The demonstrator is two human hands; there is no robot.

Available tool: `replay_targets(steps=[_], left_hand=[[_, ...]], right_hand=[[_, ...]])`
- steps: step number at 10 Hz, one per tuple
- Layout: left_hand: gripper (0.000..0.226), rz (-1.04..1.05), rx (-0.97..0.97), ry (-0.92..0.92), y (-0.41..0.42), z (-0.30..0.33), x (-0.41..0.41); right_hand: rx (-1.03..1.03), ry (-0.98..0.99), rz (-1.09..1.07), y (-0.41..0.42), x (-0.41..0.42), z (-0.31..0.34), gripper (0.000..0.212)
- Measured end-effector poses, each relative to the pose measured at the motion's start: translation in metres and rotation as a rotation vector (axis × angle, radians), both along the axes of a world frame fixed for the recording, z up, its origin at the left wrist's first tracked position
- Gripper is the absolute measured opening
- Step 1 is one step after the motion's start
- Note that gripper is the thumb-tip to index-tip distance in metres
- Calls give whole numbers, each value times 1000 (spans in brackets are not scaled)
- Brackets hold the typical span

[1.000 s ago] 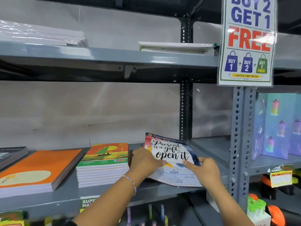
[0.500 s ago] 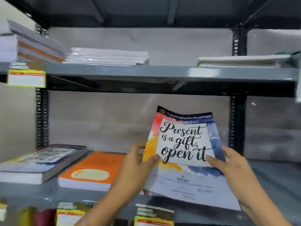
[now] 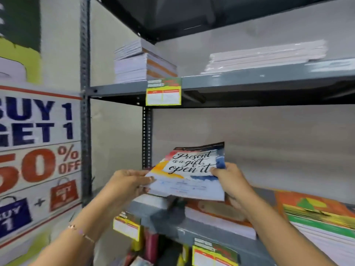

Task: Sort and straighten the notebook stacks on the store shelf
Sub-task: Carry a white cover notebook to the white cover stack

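Both hands, the left hand (image 3: 129, 181) and right hand (image 3: 229, 178), pinch the thin notebook (image 3: 189, 173) by its side edges with closed fingers above the shelf (image 3: 215, 230); the limp cover risks sagging and landing crooked on the orange stack (image 3: 221, 214).

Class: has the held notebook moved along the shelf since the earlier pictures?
Yes. The notebook has gone left, past the orange stack, to the shelf's left end by the upright post.
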State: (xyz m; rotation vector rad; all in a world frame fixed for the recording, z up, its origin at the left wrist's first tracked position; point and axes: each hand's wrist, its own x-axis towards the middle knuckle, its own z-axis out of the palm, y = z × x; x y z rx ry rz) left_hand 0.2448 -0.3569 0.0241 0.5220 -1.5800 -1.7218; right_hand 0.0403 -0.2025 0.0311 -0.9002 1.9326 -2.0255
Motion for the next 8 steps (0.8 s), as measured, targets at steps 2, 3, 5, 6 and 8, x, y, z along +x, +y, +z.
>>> replay_targets(steps=[2, 3, 5, 6, 8], left_hand=[[16, 254, -66, -153, -97, -15, -5], [12, 356, -199, -335, -128, -24, -15], [23, 479, -566, -762, -154, -40, -31], [28, 556, -667, -930, -150, -39, -28], [44, 742, -908, -590, -80, -46, -48]], right_hand=[[113, -210, 67, -109, 7, -10, 32], [289, -127, 22, -135, 10, -27, 41], [620, 144, -55, -153, 14, -38, 42], [740, 303, -51, -149, 21, -33, 31], [461, 482, -29, -79, 34, -34, 21]])
